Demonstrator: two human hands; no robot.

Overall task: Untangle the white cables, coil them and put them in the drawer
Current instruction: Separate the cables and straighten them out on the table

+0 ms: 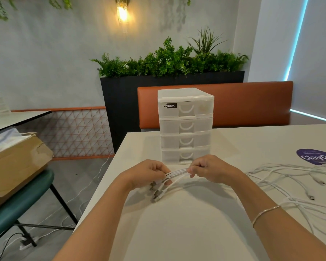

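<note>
Cable ends gathered between both hands, before the drawers.

The table (pixel 196 232) carries a four-drawer unit (pixel 185 127) at twelve o'clock, all drawers pushed in, their contents hidden behind frosted fronts. The cables (pixel 282 178) sprawl loose toward three o'clock, likely untangled but not coiled. The left hand (pixel 149 173) pinches the plug ends together and the right hand (pixel 208 169) curls round the bundle beside it, probably to line up the ends so the strands can be wound as one.
</note>
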